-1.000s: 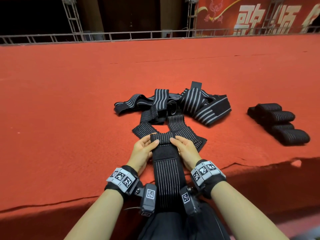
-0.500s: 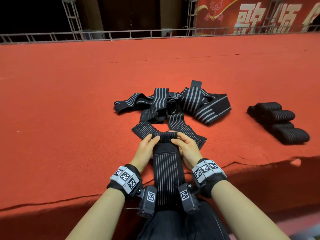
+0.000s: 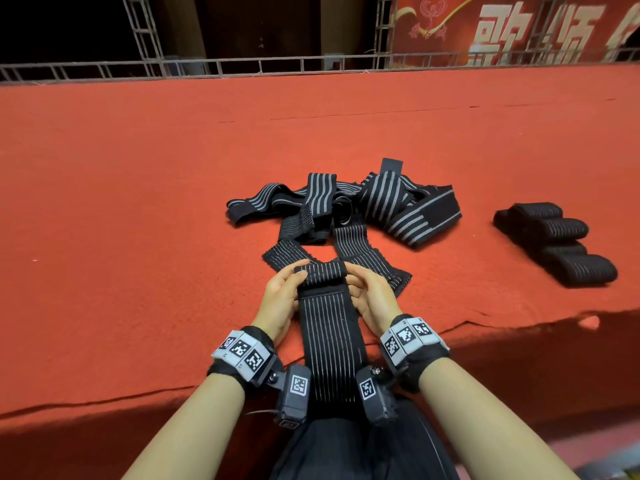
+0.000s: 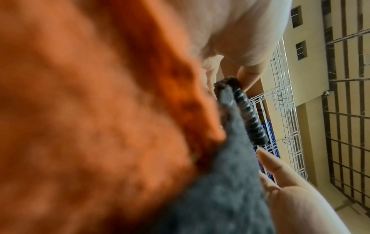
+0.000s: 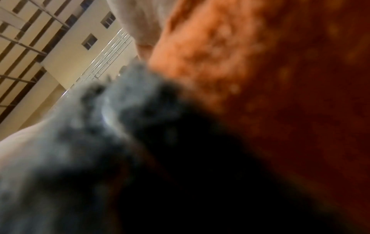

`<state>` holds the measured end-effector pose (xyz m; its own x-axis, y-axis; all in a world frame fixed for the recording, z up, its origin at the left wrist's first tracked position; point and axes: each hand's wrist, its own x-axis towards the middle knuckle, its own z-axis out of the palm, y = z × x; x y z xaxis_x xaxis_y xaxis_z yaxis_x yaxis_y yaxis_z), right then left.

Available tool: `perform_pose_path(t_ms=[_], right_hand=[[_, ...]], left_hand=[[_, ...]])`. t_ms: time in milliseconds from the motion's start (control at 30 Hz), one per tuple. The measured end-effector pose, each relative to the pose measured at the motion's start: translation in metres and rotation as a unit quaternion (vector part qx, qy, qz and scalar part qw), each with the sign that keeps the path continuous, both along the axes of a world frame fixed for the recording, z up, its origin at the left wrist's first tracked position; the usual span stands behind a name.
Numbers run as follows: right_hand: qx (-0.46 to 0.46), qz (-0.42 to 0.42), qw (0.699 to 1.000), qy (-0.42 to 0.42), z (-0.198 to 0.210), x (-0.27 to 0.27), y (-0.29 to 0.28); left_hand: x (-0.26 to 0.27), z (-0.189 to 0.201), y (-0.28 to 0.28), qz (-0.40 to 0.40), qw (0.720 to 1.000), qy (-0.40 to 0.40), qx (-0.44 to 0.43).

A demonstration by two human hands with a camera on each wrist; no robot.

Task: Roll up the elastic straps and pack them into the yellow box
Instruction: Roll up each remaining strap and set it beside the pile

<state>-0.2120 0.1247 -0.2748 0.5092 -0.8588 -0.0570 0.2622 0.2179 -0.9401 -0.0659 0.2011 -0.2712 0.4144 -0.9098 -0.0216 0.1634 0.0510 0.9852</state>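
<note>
I am looking along my left hand [image 4: 250, 31], and most of the picture is blurry. The red carpet [image 4: 90, 118] is filling the left side. The dark strap [image 4: 230, 182] is lying against it, and its striped rolled end [image 4: 250, 115] is sticking up. A fingertip [image 4: 248, 76] is touching the top of the roll. My right hand [image 4: 296, 197] is reaching in from below, just beside the strap. White railings [image 4: 288, 110] are standing behind.
</note>
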Motion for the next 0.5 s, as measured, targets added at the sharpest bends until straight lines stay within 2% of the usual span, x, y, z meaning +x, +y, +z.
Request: perform_pose_path(t_ms=[167, 300, 367, 500], right_hand=[[-0.071, 0.016, 0.996, 0.058, -0.003, 0.003, 0.005], [-0.071, 0.021, 0.996, 0.042, -0.004, 0.001, 0.006], [-0.108, 0.023, 0.991, 0.071, -0.004, 0.001, 0.006], [-0.126, 0.026, 0.986, 0.103, -0.005, 0.002, 0.008]], left_hand=[[-0.001, 0.000, 0.003, -0.012, 1.000, -0.001, -0.016], [-0.007, 0.000, 0.002, -0.027, 0.998, -0.051, 0.000], [-0.011, -0.003, 0.000, -0.037, 0.996, -0.082, 0.017], [-0.012, -0.004, -0.001, -0.042, 0.995, -0.091, 0.024]])
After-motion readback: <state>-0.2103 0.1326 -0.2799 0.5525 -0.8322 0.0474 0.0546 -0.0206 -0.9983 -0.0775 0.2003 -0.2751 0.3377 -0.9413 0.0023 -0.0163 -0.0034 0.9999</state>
